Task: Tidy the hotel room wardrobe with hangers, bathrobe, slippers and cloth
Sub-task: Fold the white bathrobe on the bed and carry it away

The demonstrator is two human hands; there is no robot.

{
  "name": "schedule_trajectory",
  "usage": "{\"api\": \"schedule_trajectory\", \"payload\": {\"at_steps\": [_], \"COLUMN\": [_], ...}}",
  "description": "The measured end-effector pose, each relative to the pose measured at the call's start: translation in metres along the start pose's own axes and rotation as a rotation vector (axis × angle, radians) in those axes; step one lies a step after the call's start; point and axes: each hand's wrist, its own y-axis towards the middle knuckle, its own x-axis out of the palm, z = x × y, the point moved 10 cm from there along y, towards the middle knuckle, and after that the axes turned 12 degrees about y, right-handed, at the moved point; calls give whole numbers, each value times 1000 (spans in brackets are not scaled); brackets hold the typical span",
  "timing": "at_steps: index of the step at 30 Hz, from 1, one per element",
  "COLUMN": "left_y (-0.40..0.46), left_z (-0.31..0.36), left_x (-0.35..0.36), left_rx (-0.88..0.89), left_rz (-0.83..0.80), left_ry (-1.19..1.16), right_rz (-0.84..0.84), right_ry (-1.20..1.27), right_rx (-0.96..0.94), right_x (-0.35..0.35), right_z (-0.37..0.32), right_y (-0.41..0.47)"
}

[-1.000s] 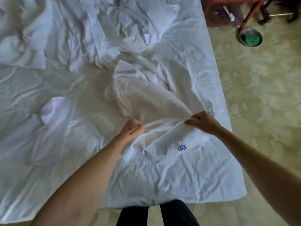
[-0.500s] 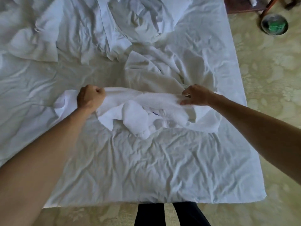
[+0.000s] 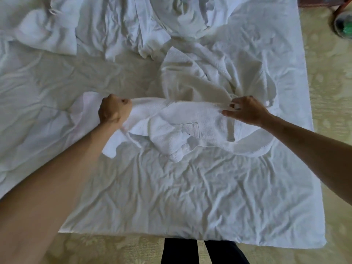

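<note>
A white waffle-weave bathrobe [image 3: 192, 128] lies crumpled across the middle of a bed covered by a wrinkled white sheet [image 3: 171, 197]. My left hand [image 3: 113, 109] grips the robe's upper edge in a fist at the left. My right hand [image 3: 245, 109] pinches the same edge at the right, so the fabric is stretched between the two hands. A pocket seam shows on the robe below that edge. The robe's far part bunches up behind my right hand.
More rumpled white linen [image 3: 118, 25] is piled at the far side of the bed. Patterned beige carpet [image 3: 335, 111] runs along the right and near sides. A round bin with green contents [image 3: 342, 25] stands at the top right beside wooden furniture.
Both hands carried the robe's edge away from me and spread apart, my left hand moving far left. The embroidered logo seen earlier is out of sight.
</note>
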Motion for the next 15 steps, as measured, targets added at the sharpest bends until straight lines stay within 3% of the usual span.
{"api": "schedule_trajectory", "payload": {"at_steps": [4, 8, 15], "left_y": [-49, -154, -273], "left_z": [92, 184, 243], "left_x": [15, 103, 257], "left_rx": [65, 244, 353], "left_rz": [-72, -361, -729], "left_ry": [-165, -306, -357], "right_rz": [70, 48, 168], "right_ry": [52, 93, 68], "right_rx": [229, 392, 702], "right_x": [-31, -15, 9], "right_z": [44, 95, 199], "right_y": [-12, -41, -140]}}
